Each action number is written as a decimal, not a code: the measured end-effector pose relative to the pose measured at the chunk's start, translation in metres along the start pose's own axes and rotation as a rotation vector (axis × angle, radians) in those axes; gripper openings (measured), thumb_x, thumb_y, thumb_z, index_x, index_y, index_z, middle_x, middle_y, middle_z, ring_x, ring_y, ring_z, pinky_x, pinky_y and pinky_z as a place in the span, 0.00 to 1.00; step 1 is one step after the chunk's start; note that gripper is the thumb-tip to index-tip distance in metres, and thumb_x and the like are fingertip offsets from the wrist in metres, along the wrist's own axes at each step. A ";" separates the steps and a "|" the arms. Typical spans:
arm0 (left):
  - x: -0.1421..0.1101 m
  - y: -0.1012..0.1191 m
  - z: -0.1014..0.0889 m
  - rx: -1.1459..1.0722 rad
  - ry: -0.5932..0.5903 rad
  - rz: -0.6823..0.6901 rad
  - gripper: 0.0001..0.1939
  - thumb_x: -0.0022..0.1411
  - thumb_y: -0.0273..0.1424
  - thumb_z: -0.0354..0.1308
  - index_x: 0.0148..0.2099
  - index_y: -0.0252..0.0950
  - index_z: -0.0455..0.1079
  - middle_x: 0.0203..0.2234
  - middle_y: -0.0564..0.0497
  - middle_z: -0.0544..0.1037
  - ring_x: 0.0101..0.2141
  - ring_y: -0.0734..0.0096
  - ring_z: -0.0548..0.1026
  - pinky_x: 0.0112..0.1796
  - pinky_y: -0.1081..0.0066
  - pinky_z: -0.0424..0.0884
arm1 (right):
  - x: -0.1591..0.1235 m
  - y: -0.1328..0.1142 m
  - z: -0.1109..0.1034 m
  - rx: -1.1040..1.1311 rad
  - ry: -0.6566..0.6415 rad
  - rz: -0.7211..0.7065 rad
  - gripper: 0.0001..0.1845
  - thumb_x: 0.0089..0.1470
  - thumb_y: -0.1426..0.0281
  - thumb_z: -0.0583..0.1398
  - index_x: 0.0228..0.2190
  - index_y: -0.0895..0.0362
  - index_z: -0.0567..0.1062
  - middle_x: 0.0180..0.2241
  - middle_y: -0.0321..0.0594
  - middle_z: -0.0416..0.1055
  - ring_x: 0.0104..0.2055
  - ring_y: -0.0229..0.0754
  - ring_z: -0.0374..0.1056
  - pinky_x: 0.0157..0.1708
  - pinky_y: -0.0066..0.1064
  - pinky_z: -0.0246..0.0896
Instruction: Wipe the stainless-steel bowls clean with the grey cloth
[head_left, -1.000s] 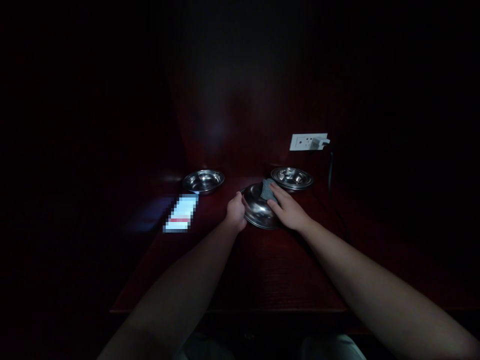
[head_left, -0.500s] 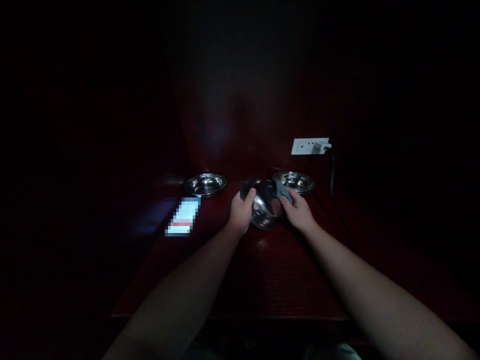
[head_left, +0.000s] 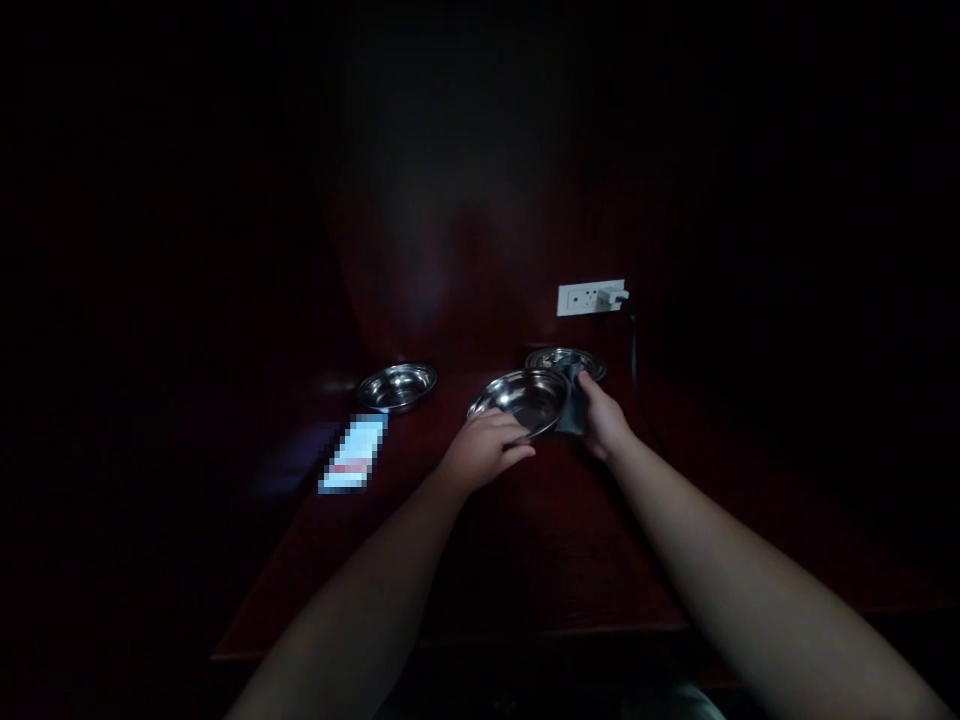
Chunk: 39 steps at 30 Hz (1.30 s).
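Note:
My left hand (head_left: 480,452) grips the near left rim of a shiny metal bowl (head_left: 529,396), fingers over the rim and thumb below. The bowl is held tilted with its hollow side up, above the dark red table. In my right hand (head_left: 604,420) is a grey-green cloth (head_left: 572,408), which hangs along the bowl's right side. Part of the cloth and some right-hand fingers are hidden. Just behind the cloth lies another metal dish (head_left: 546,361), partly covered from view.
A third metal bowl (head_left: 397,390) rests at the back left, with a lit, pixelated phone (head_left: 352,455) in front of it. On the back wall is a white socket (head_left: 589,298) with a plug and a dark cable (head_left: 634,360). The surroundings are very dark.
The bowl has turned from underside showing to hollow side up. My left hand has shifted from its left side to its near rim. The cloth now hangs more spread out. The view has shifted slightly.

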<state>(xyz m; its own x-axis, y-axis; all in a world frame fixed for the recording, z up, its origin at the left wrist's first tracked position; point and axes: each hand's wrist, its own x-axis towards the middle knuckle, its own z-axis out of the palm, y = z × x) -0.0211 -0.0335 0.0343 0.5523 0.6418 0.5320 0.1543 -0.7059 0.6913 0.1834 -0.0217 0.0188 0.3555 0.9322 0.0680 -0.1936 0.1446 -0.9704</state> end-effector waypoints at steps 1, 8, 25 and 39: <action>0.000 -0.001 0.001 0.012 -0.029 -0.003 0.02 0.48 0.34 0.66 0.28 0.45 0.77 0.29 0.47 0.78 0.37 0.57 0.72 0.52 0.60 0.59 | -0.004 -0.003 0.002 0.003 -0.073 0.046 0.27 0.51 0.46 0.53 0.39 0.56 0.73 0.32 0.46 0.78 0.31 0.46 0.74 0.28 0.38 0.70; -0.001 0.001 0.004 0.156 -0.065 0.046 0.09 0.47 0.28 0.66 0.32 0.48 0.78 0.34 0.49 0.78 0.49 0.54 0.68 0.60 0.53 0.38 | -0.012 -0.005 0.007 -0.002 -0.108 0.098 0.04 0.46 0.71 0.61 0.28 0.58 0.73 0.20 0.35 0.73 0.21 0.37 0.68 0.22 0.27 0.63; -0.002 -0.029 0.008 -0.937 0.368 -0.724 0.20 0.56 0.28 0.56 0.52 0.37 0.64 0.44 0.39 0.74 0.37 0.57 0.78 0.34 0.51 0.75 | -0.001 0.009 0.004 -0.312 0.023 -0.092 0.16 0.51 0.58 0.56 0.34 0.57 0.75 0.27 0.39 0.76 0.30 0.44 0.72 0.31 0.34 0.66; 0.006 -0.029 0.007 -0.933 0.380 -0.808 0.15 0.59 0.31 0.49 0.48 0.33 0.65 0.39 0.39 0.76 0.37 0.57 0.77 0.32 0.55 0.76 | 0.003 -0.019 -0.016 -0.456 0.379 -0.675 0.18 0.57 0.60 0.49 0.36 0.57 0.73 0.34 0.44 0.74 0.37 0.46 0.68 0.39 0.36 0.63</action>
<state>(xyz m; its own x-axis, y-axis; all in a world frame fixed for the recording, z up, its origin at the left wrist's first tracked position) -0.0160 -0.0110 0.0137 0.2810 0.9395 -0.1958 -0.3784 0.2960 0.8770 0.2029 -0.0274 0.0336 0.5558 0.5129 0.6542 0.5189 0.4008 -0.7551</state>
